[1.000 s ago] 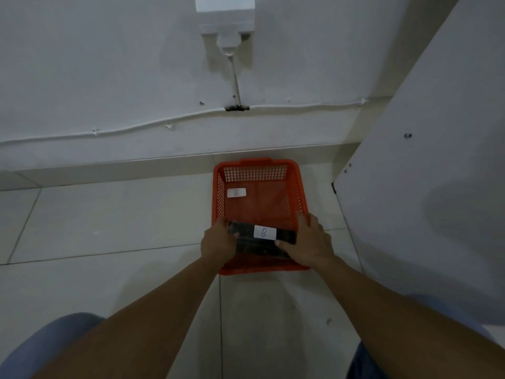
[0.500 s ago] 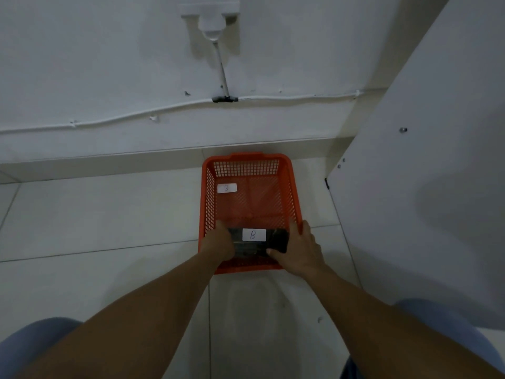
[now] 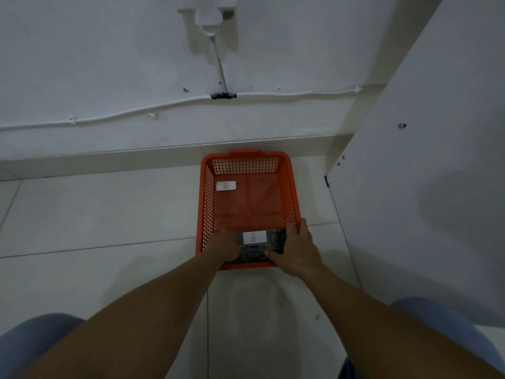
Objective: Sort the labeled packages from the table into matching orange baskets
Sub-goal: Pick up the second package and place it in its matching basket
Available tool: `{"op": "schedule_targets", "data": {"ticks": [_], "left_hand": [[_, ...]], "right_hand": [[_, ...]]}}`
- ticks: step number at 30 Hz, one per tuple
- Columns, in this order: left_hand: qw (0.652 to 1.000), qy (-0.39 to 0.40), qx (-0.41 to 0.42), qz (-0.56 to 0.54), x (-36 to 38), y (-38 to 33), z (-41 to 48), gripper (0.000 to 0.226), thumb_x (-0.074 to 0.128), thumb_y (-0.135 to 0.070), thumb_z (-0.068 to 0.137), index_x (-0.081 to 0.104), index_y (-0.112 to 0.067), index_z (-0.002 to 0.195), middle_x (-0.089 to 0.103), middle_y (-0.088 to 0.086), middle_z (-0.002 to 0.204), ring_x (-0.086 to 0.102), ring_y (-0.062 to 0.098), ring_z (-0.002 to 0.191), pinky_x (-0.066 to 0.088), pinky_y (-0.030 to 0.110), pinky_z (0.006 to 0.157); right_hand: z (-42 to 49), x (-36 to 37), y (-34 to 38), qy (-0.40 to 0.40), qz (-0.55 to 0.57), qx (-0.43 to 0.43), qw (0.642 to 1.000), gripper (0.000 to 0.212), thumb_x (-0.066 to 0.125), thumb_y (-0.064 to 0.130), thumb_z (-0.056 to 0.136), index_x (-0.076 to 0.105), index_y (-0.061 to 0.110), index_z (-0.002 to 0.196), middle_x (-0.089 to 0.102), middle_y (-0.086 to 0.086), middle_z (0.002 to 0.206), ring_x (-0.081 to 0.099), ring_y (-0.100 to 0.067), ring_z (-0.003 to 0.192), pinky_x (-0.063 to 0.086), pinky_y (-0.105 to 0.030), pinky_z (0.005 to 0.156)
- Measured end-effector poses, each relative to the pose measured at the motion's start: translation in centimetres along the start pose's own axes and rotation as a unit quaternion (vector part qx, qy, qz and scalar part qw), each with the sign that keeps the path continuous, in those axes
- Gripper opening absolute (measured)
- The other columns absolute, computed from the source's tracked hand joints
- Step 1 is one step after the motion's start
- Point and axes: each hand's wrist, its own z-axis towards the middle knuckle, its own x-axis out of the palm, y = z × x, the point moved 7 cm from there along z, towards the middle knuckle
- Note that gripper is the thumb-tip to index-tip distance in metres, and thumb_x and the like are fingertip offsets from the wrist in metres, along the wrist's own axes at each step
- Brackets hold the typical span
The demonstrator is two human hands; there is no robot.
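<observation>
An orange mesh basket (image 3: 247, 160) stands on the tiled floor by the wall, with a white tag marked B (image 3: 226, 185) on its inner left side. A dark package (image 3: 274, 237) with a white label marked B sits low inside the basket's near end. My left hand (image 3: 225, 248) grips the package's left end. My right hand (image 3: 299, 248) holds its right end, fingers over the basket's right rim. Whether the package rests on the basket's bottom is hidden by my hands.
A white wall with a clipped cable (image 3: 136, 114) runs behind the basket. A tall white panel (image 3: 426, 187) rises close to the basket's right side. Pale floor tiles (image 3: 95, 214) lie to the left. My knees in blue trousers (image 3: 32, 340) fill the bottom corners.
Both hands have lowered the package deeper into the near end of the basket. The view has shifted slightly, so the basket sits a little further left.
</observation>
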Motion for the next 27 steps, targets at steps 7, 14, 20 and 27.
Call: {"op": "schedule_targets", "data": {"ticks": [7,14,20,27], "left_hand": [[0.999,0.004,0.025,-0.021,-0.5,-0.2,-0.9,0.025,0.051,-0.014,0.097,0.065,-0.001,0.113,0.068,0.016,0.113,0.064,0.027,0.103,0.053,0.033,0.092],[0.996,-0.068,0.044,-0.037,-2.3,-0.2,-2.5,0.015,0.054,-0.009,0.092,0.064,0.001,0.088,0.07,0.017,0.092,0.063,0.02,0.072,0.053,0.025,0.059],[0.994,-0.104,0.013,-0.028,-5.7,0.7,-6.4,0.031,0.052,-0.024,0.089,0.052,-0.012,0.117,0.057,0.014,0.114,0.059,0.031,0.102,0.054,0.048,0.088],[0.995,-0.079,-0.04,0.042,-15.0,0.7,-16.2,0.062,0.056,-0.036,0.086,0.037,-0.016,0.141,0.039,0.016,0.145,0.039,0.033,0.132,0.037,0.046,0.105]], "right_hand": [[-0.2,-0.1,0.0,-0.005,-0.005,-0.012,1.0,0.117,0.071,0.062,0.076,-0.005,0.027,0.157,-0.01,-0.015,0.165,0.012,-0.034,0.149,0.027,-0.052,0.114],[-0.3,-0.1,0.1,-0.006,-0.037,-0.007,0.999,0.115,0.069,0.061,0.078,-0.005,0.024,0.157,-0.011,-0.017,0.164,0.012,-0.035,0.149,0.028,-0.054,0.115],[-2.3,-2.7,1.7,-0.027,-0.089,0.016,0.996,0.111,0.07,0.057,0.078,0.002,0.019,0.157,-0.006,-0.02,0.164,0.009,-0.037,0.149,0.019,-0.059,0.118],[-9.6,-10.4,10.0,-0.006,-0.083,0.045,0.995,0.106,0.069,0.054,0.081,0.003,0.02,0.157,-0.009,-0.018,0.164,0.006,-0.036,0.15,0.017,-0.059,0.118]]}}
